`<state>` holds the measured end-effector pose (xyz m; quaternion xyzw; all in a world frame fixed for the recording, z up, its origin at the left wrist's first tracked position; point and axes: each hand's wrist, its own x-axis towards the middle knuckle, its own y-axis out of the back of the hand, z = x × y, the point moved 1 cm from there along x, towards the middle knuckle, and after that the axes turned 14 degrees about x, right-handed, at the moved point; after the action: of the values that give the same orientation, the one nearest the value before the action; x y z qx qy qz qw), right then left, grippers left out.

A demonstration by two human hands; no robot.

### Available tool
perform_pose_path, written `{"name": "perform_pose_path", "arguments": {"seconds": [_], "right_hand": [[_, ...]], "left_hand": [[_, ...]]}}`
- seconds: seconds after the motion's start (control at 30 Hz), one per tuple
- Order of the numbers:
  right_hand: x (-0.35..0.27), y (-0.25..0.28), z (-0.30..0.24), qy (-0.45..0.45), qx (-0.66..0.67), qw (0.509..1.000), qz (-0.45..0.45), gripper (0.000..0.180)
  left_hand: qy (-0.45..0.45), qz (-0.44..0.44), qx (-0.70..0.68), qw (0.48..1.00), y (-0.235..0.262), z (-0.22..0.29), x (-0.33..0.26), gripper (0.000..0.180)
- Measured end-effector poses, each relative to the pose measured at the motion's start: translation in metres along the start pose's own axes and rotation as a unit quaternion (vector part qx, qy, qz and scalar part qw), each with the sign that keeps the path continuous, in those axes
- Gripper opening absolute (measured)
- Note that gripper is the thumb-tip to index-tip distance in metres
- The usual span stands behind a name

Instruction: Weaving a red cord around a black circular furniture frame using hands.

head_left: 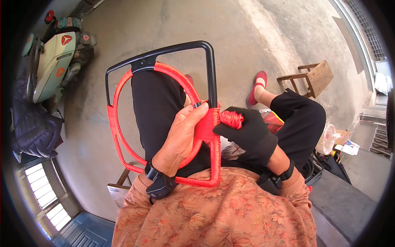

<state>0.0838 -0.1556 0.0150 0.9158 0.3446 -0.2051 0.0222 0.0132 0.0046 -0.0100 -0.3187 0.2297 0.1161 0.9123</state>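
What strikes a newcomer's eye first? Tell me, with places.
First, the red-wrapped black frame at the centre, held by the bare left hand. Next, just right of it, the black-gloved right hand with its fingers round a bundle of red cord. Then a red shoe on the floor, above and right of centre, near a wooden stool.

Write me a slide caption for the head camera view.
Left hand grips a partly red-wrapped black frame; gloved right hand holds a bundle of red cord.
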Motion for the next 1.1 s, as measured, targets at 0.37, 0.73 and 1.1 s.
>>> {"name": "perform_pose_path", "arguments": {"seconds": [0.37,0.73,1.1], "right_hand": [[0.013,0.029,0.000,-0.013,0.262,0.965,0.028,0.036],[0.009,0.002,-0.020,0.032,0.284,0.958,-0.001,0.026],[-0.005,0.030,-0.003,0.011,0.289,0.955,0.071,0.027]], "left_hand": [[0.045,-0.035,0.033,0.998,0.001,0.006,-0.004,0.018],[0.039,-0.010,0.135,0.990,-0.004,0.000,0.004,0.020],[0.049,-0.028,0.089,0.994,-0.003,-0.001,0.011,0.030]]}}
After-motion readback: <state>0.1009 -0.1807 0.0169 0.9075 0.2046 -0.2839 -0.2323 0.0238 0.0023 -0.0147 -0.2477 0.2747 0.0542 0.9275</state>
